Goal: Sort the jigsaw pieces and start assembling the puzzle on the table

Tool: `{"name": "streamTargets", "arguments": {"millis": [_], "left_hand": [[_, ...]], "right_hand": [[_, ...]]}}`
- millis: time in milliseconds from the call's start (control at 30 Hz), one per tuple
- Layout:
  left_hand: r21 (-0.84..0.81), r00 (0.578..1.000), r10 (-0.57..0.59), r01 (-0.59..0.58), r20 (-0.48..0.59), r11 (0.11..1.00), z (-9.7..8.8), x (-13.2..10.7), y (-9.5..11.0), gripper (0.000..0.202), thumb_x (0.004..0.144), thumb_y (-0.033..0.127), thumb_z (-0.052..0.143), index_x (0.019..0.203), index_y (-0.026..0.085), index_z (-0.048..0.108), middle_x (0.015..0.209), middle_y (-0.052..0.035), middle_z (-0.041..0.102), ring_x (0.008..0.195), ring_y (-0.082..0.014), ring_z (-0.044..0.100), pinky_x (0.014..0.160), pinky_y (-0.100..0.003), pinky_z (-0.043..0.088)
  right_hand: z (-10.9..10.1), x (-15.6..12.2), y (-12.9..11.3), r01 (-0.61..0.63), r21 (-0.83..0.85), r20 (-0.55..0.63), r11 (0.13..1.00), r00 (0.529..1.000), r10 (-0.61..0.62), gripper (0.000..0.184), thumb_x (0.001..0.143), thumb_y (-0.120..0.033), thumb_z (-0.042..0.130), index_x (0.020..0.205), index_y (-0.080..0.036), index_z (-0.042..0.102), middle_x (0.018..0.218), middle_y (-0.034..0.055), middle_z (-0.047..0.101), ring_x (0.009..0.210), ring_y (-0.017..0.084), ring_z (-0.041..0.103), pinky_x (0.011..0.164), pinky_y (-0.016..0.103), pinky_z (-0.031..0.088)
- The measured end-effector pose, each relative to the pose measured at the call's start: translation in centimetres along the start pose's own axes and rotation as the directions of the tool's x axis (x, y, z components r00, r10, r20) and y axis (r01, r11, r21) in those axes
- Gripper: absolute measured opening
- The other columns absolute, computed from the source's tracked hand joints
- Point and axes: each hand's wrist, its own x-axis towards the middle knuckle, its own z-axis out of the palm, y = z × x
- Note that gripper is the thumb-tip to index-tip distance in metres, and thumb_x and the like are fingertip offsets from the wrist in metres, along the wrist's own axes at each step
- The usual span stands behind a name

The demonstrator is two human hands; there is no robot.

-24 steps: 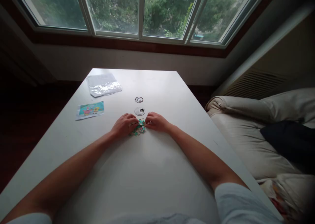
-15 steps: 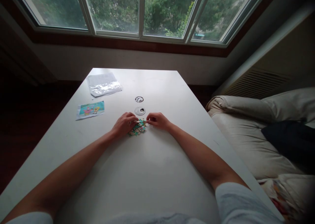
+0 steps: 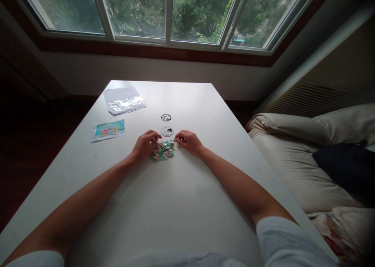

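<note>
A small heap of loose jigsaw pieces (image 3: 163, 151), teal and pale, lies on the white table (image 3: 164, 204). My left hand (image 3: 144, 145) rests at the heap's left edge with fingers curled onto the pieces. My right hand (image 3: 188, 141) sits just right of the heap, fingers pinched together at its upper right corner. What the fingertips hold is too small to make out.
Beyond the heap are two round cable holes (image 3: 166, 124) in the table. A cartoon picture card (image 3: 108, 129) and a clear plastic bag (image 3: 124, 100) lie at the far left. A cushioned sofa (image 3: 310, 165) stands along the table's right edge, under a wide window (image 3: 166, 13).
Both hands have drawn slightly apart, and the heap of pieces now shows more fully and looks spread wider between them.
</note>
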Motion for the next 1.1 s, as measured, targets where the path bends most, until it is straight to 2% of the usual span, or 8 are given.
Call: {"name": "streamTargets", "arguments": {"millis": [167,300,467,600,733,867,967,1100], "left_hand": [[0.065,0.999,0.034,-0.036,0.027,0.997,0.1,-0.1,-0.1,0.029,0.091,0.012,0.048,0.102,0.022,0.072,0.111,-0.0058,0.067,0.093,-0.0174,0.066,0.085,-0.032,0.053],[0.207,0.989,0.072,-0.099,0.131,0.973,-0.1,-0.1,0.2,0.029,0.093,0.016,0.048,0.107,0.025,0.071,0.114,-0.0034,0.066,0.093,-0.017,0.063,0.084,-0.031,0.052],[0.313,0.982,0.088,-0.137,0.164,0.94,-0.3,0.1,-0.1,0.022,0.095,0.022,0.053,0.104,0.024,0.072,0.105,-0.0058,0.066,0.097,-0.0215,0.059,0.088,-0.035,0.049],[0.351,0.985,0.032,-0.091,0.17,0.932,-0.3,0.0,-0.9,0.021,0.097,0.03,0.054,0.101,0.025,0.073,0.096,-0.0053,0.065,0.091,-0.0216,0.06,0.083,-0.034,0.048],[0.37,0.985,-0.039,-0.026,0.167,0.929,-0.3,-0.1,-1.1,0.023,0.098,0.032,0.052,0.105,0.026,0.073,0.096,-0.0036,0.064,0.079,-0.0177,0.061,0.074,-0.03,0.046],[0.419,0.983,-0.051,-0.028,0.177,0.908,-0.4,-0.1,-0.8,0.024,0.099,0.035,0.05,0.103,0.027,0.072,0.095,-0.0035,0.065,0.08,-0.0185,0.062,0.071,-0.029,0.044],[0.442,0.981,-0.049,-0.04,0.186,0.896,-0.5,-0.1,-0.6,0.024,0.099,0.033,0.048,0.103,0.026,0.071,0.097,-0.0039,0.066,0.082,-0.0196,0.063,0.071,-0.029,0.043],[0.396,0.977,-0.048,-0.039,0.207,0.918,-1.2,0.1,-0.2,0.02,0.095,0.024,0.049,0.098,0.025,0.069,0.097,-0.0034,0.067,0.079,-0.0181,0.062,0.071,-0.028,0.043]], "right_hand": [[0.0,0.0,-0.1,0.031,-0.009,0.019,0.999,0.999,-0.031,0.006,0.092,-0.024,0.065,0.089,-0.021,0.069,0.082,0.0015,0.063,0.071,0.013,0.053,0.071,0.026,0.042],[0.2,0.0,0.0,0.041,-0.02,0.021,0.999,0.999,-0.04,0.008,0.093,-0.025,0.064,0.088,-0.021,0.069,0.082,0.0018,0.063,0.073,0.014,0.053,0.072,0.026,0.042],[0.2,0.0,0.1,0.046,-0.019,0.021,0.999,0.999,-0.045,0.009,0.093,-0.025,0.064,0.088,-0.02,0.069,0.082,0.0022,0.063,0.073,0.014,0.053,0.072,0.027,0.042],[0.2,0.0,0.1,0.048,-0.017,0.022,0.999,0.999,-0.047,0.009,0.093,-0.025,0.063,0.088,-0.02,0.07,0.082,0.0023,0.063,0.073,0.014,0.053,0.072,0.027,0.042],[0.2,0.0,0.1,0.049,-0.02,0.023,0.999,0.999,-0.048,0.009,0.093,-0.025,0.063,0.089,-0.02,0.07,0.083,0.0026,0.064,0.073,0.015,0.053,0.072,0.027,0.042],[0.2,0.0,0.2,0.049,-0.023,0.023,0.999,0.999,-0.049,0.009,0.093,-0.025,0.063,0.089,-0.02,0.07,0.083,0.0026,0.064,0.074,0.015,0.053,0.072,0.027,0.042],[0.2,-0.1,0.2,0.045,-0.022,0.028,0.999,0.999,-0.045,0.009,0.093,-0.025,0.063,0.089,-0.021,0.07,0.083,0.0024,0.064,0.074,0.015,0.053,0.072,0.027,0.042],[0.1,-0.1,0.1,0.045,-0.02,0.03,0.999,0.999,-0.044,0.009,0.093,-0.024,0.063,0.089,-0.02,0.07,0.083,0.0024,0.064,0.074,0.015,0.053,0.073,0.027,0.042]]}}
